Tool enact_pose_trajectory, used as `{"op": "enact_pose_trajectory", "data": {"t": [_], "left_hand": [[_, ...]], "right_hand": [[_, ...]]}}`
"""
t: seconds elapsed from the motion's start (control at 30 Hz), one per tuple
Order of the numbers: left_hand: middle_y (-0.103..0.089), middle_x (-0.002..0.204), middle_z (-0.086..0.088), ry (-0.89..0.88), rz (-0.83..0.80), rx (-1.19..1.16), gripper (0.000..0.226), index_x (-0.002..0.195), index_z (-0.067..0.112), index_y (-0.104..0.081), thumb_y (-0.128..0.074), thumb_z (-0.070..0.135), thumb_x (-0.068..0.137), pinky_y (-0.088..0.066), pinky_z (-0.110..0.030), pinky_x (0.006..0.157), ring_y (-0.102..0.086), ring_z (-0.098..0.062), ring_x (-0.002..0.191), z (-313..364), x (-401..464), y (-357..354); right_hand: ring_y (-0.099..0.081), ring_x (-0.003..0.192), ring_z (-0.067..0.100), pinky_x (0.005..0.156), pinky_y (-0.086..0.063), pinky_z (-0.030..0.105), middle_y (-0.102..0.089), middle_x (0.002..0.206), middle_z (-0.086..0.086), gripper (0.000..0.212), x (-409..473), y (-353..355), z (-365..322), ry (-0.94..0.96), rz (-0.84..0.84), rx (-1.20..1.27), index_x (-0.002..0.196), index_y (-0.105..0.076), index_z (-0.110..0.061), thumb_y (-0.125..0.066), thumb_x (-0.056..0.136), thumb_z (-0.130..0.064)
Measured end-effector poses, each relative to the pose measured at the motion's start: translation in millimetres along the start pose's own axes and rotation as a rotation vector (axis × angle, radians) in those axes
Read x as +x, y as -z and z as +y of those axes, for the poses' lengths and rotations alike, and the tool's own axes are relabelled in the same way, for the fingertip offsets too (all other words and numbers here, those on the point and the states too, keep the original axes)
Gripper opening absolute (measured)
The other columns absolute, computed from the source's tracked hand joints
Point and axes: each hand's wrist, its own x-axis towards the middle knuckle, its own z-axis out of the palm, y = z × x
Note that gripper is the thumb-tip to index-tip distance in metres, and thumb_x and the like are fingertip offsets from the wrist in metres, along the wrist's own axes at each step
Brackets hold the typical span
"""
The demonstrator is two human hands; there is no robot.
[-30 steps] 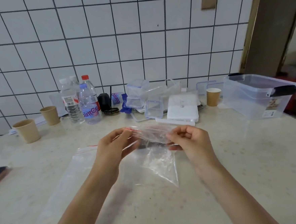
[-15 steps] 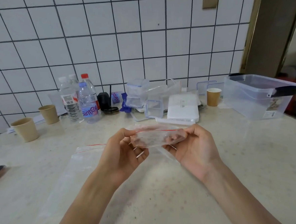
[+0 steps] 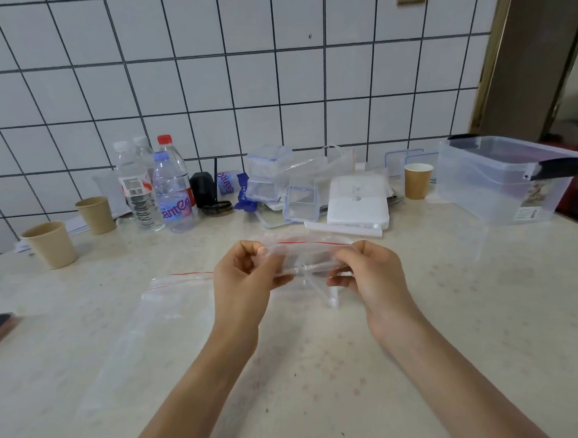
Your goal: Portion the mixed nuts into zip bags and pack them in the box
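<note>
Head view: two hands hold a clear zip bag above the tabletop.

Left hand point(image 3: 247, 276) and right hand point(image 3: 366, 271) each pinch an end of the bag point(image 3: 304, 258), its long axis running left-right, red zip line on top, thin film crumpled and glossy. Another flat bag point(image 3: 170, 305) lies on the speckled tabletop point(image 3: 459, 326); a clear box point(image 3: 504, 183) stands far right.

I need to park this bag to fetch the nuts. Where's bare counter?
Bare counter lies right of the right hand, in front of the box. The back by the bottles is crowded; a second bag lies left.
</note>
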Motion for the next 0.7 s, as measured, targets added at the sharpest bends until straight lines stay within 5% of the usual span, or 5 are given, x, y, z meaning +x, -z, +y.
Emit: {"op": "enact_pose_trajectory", "data": {"t": [0.23, 0.47, 0.57, 0.7], "left_hand": [[-0.073, 0.087, -0.009, -0.013, 0.142, 0.157, 0.023, 0.093, 0.01, -0.067, -0.079, 0.03, 0.09, -0.065, -0.035, 0.062, -0.077, -0.02, 0.077, 0.6, 3.2, 4.6], [-0.079, 0.103, -0.015, 0.434, -0.109, -0.413, 0.034, 0.106, 0.004, -0.076, -0.082, 0.015, 0.075, -0.063, -0.026, 0.068, -0.078, -0.02, 0.087, 9.8, 6.2, 8.6], [-0.078, 0.104, -0.013, 0.581, -0.218, -0.597, 0.024, 0.1, 0.005, -0.08, -0.078, 0.01, 0.077, -0.064, -0.031, 0.067, -0.079, -0.019, 0.087, 14.5, 9.6, 9.3], [-0.067, 0.098, -0.013, 0.535, -0.329, -0.579, 0.02, 0.103, 0.0, -0.074, -0.068, 0.007, 0.085, -0.063, -0.045, 0.082, -0.069, -0.025, 0.097, 13.2, 12.4, 11.5]], "right_hand": [[-0.072, 0.059, 0.029, 0.056, -0.062, 0.038, -0.07, 0.069, 0.009, 0.019, 6.0, 10.7, -0.5, -0.071, 0.058, 0.096, 0.097, -0.06, -0.007, -0.069, 0.086, 0.007], [-0.079, 0.086, 0.028, 0.069, -0.064, 0.031, -0.078, 0.096, 0.022, 0.013, 8.9, 20.2, -5.9, -0.261, -0.149, 0.507, 0.099, -0.074, 0.002, -0.068, 0.087, 0.004], [-0.079, 0.083, 0.022, 0.067, -0.063, 0.03, -0.077, 0.085, 0.012, 0.013, 8.2, 18.3, -12.5, -0.286, -0.289, 0.619, 0.084, -0.082, -0.005, -0.07, 0.081, -0.01], [-0.071, 0.068, 0.02, 0.069, -0.063, 0.037, -0.064, 0.069, 0.005, 0.01, 7.0, 16.7, -19.0, -0.272, -0.351, 0.601, 0.09, -0.069, -0.008, -0.064, 0.086, -0.014]]}}
